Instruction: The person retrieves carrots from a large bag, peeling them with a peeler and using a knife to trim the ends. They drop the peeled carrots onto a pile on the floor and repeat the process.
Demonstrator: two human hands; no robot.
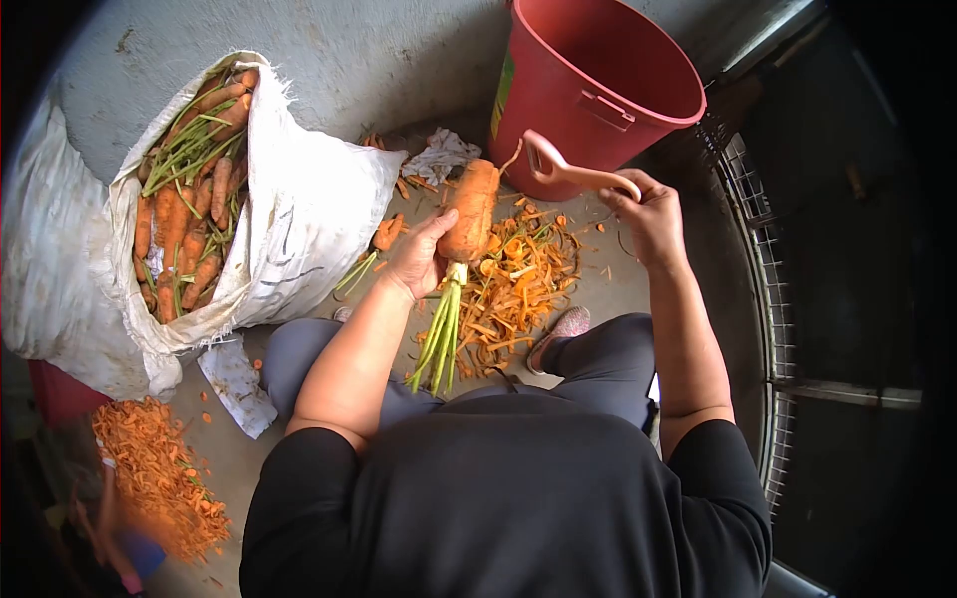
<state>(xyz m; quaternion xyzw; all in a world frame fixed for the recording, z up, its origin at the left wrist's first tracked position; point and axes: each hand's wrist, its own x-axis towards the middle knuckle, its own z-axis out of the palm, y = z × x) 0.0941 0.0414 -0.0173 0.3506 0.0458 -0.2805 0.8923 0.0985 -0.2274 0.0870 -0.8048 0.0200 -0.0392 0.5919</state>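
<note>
Gripping the carrot point(469, 214) near its stalks point(444, 329), the left hand point(421, 256) holds it above the peelings point(513, 289); the right hand point(653, 214) is clamped on what looks like a peeler point(588, 179). A loose left grip could roll the carrot, letting the peeler nick the thumb point(447, 222).

L arm point(347, 361) is stretched fwd, L hand point(417, 257) clenched in a grip, thumb uppermost. R arm point(691, 334) is held fwd, R hand point(656, 216) curled tight. Legs point(610, 351) are bent & spread.
</note>
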